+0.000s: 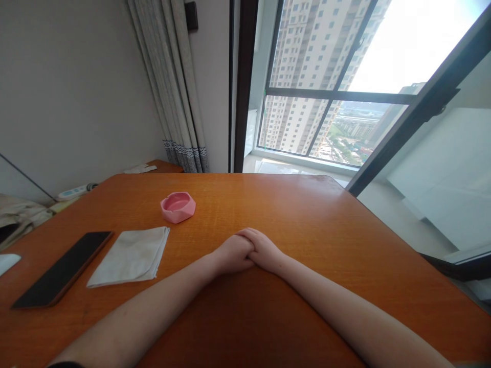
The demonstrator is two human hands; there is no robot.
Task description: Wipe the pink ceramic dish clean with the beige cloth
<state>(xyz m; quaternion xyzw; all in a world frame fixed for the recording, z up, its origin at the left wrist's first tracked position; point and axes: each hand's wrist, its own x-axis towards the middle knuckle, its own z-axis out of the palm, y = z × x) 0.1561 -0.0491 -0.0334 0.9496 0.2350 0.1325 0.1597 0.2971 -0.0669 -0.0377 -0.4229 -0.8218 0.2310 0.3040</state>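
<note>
My left hand point(233, 254) and my right hand point(265, 250) are clasped together above the middle of the wooden table point(245, 317). The right hand's fingers wrap over the left hand. Curled inward, the left hand looks closed, but its fingers are mostly hidden, and so is anything between the palms. To the left of the hands lies a folded white cloth point(130, 255), apart from them. Behind the cloth sits a pink faceted ashtray point(178, 207). A dark flat phone-like slab point(65, 271) with a brown edge rests left of the cloth.
A white piece point(8, 261) shows at the left table edge. Beyond that edge are a power strip point(72, 192) and crumpled fabric point(23, 214). A grey curtain point(172, 82) hangs by the wall. A dark-framed glass door point(399, 128) stands at the right.
</note>
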